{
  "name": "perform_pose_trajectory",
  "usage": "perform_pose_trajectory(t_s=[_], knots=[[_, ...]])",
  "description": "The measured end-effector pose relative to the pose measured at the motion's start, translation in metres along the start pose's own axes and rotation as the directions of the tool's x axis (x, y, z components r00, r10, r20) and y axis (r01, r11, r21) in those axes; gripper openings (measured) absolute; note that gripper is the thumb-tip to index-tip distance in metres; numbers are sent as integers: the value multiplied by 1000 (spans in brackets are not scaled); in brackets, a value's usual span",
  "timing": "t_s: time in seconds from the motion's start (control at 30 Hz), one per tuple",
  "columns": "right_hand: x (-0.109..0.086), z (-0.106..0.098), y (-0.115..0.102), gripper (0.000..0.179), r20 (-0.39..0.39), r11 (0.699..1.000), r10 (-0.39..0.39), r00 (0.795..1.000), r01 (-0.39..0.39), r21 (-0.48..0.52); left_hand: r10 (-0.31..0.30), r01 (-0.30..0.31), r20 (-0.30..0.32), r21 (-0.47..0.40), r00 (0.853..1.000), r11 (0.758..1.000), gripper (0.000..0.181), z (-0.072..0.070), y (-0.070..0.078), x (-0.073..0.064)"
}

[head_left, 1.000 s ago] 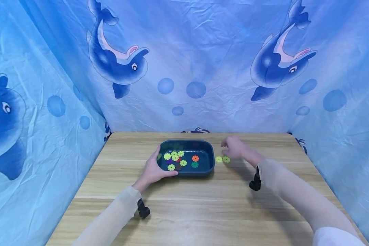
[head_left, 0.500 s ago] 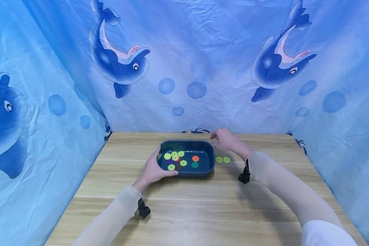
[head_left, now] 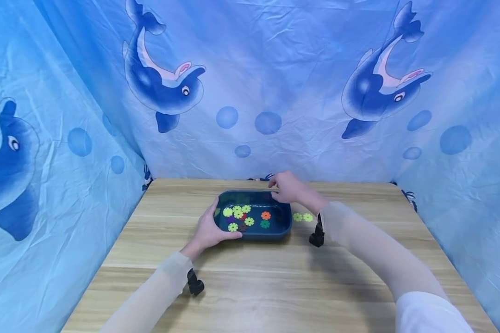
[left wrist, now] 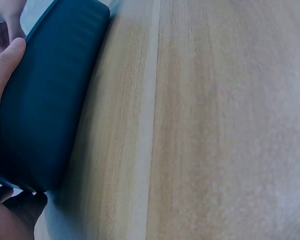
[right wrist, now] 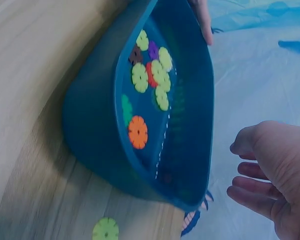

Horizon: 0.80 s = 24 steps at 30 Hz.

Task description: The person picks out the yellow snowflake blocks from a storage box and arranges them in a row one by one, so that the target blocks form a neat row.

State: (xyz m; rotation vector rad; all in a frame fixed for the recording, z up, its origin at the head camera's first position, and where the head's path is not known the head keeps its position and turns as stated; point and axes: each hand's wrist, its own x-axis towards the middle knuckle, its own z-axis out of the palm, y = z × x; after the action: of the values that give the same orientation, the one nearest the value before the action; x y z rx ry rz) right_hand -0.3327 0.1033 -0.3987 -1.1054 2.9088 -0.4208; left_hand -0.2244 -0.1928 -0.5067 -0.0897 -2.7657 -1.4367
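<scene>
A dark blue plastic bin [head_left: 262, 237] stands on the table with several flower-shaped notched plastic discs inside. Most are yellow-green [head_left: 249, 221]; an orange disc [head_left: 265, 215] and a green disc [head_left: 265, 224] lie apart from the cluster. My left hand [head_left: 208, 229] grips the bin's left end, thumb [left wrist: 7, 62] along the near side and fingers round the end. Over the far right corner hovers my right hand [head_left: 290, 187]. In the right wrist view its fingers [right wrist: 255, 187] are loosely bent beside the rim, with no disc showing between them.
Two yellow-green discs [head_left: 302, 217] lie on the wooden table [head_left: 258, 286] just right of the bin. Behind the table hangs a blue curtain [head_left: 241, 83] printed with dolphins. Each wrist wears a small black camera [head_left: 317, 236].
My right hand has moved left from beside the two loose discs to above the bin's far right corner. My left hand and the bin have stayed in place.
</scene>
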Motion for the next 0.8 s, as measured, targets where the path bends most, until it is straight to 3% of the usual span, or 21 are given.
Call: perform_pose_trajectory(t_s=[0.23,0.43,0.8], knots=[[10,11,-12,22,10,998,-54,998,54,-16,-2,2,9,6,1000,1000,138,-1,1,0],[17,20,-25,25,42,998,-57,997,58,-17,-1,1,0,15,1000,1000,137,-2,1,-2],[23,41,-44,33,117,992,-124,985,119,52,20,-20,3,2,1000,1000,135,-3,0,-1]])
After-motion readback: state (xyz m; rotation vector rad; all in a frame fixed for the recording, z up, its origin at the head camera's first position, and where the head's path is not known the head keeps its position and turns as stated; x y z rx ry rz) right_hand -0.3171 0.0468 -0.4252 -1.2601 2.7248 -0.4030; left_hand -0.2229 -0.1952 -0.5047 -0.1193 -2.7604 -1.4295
